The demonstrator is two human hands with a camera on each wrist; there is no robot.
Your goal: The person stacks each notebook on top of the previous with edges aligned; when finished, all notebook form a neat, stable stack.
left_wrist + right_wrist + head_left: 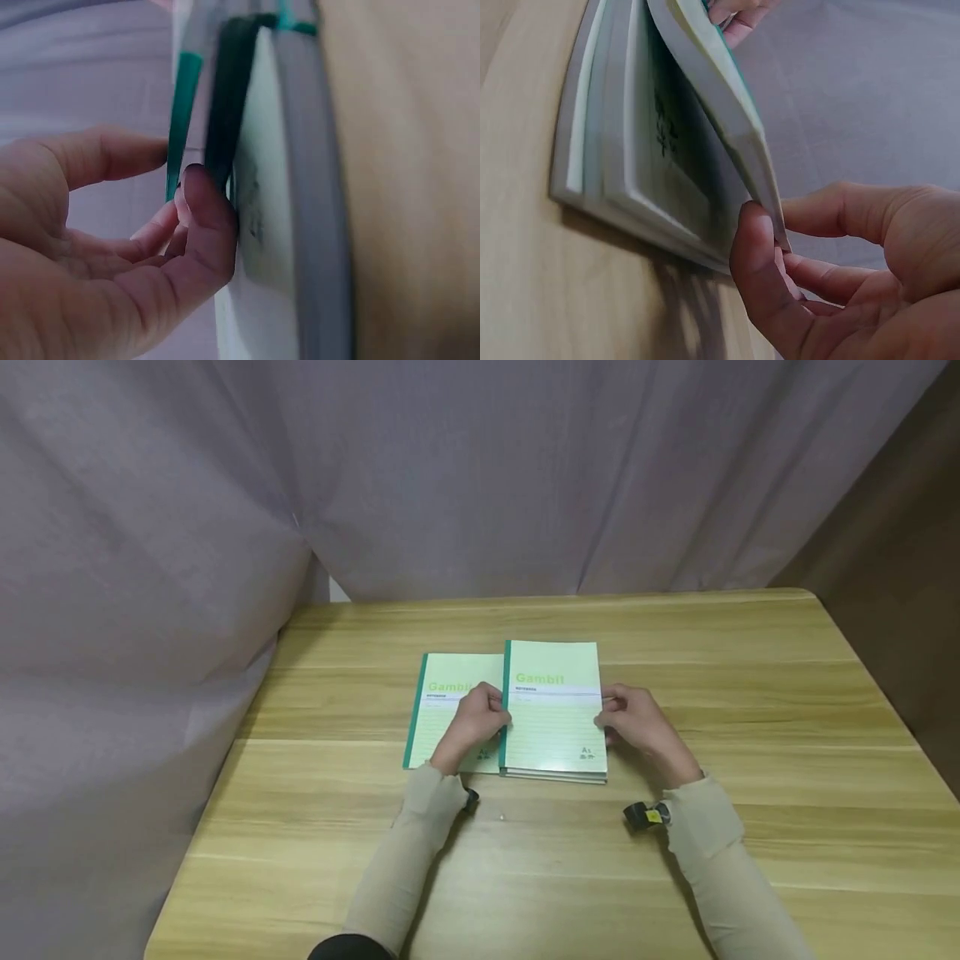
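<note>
Two hands pinched the top notebook (553, 706) off the stack (615, 187) on the table (675, 877); left hand (476, 718) gripped its green spine, right hand (637, 722) its open edge. I judged an even, level lift best; another notebook (442, 710) lay just outside the left fingers (206, 202).

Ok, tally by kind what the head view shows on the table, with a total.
Green notebook covers in plain sight: 2, the left notebook and the top notebook of the right stack; those beneath it cannot be counted.
Hands gripping the top notebook: 2, left hand, right hand.
Total: 4.
</note>
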